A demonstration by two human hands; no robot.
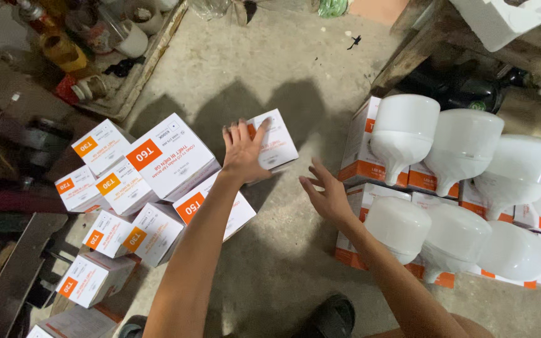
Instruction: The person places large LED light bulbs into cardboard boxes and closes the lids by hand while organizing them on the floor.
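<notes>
My left hand [242,150] reaches out over the concrete floor, fingers spread, resting on a small white-and-orange box [277,141]. My right hand [327,194] hovers open above the floor just to the right, holding nothing. To its right lie several large white bulbs [402,134] on top of white-and-orange boxes [361,166]. At the left is a loose pile of similar boxes [167,159] of differing sizes.
A cluttered shelf with jars and tape rolls [89,37] sits at the upper left. A dark wooden frame [421,44] and a white foam piece [502,19] stand at the upper right. My dark sandal [336,316] shows at the bottom.
</notes>
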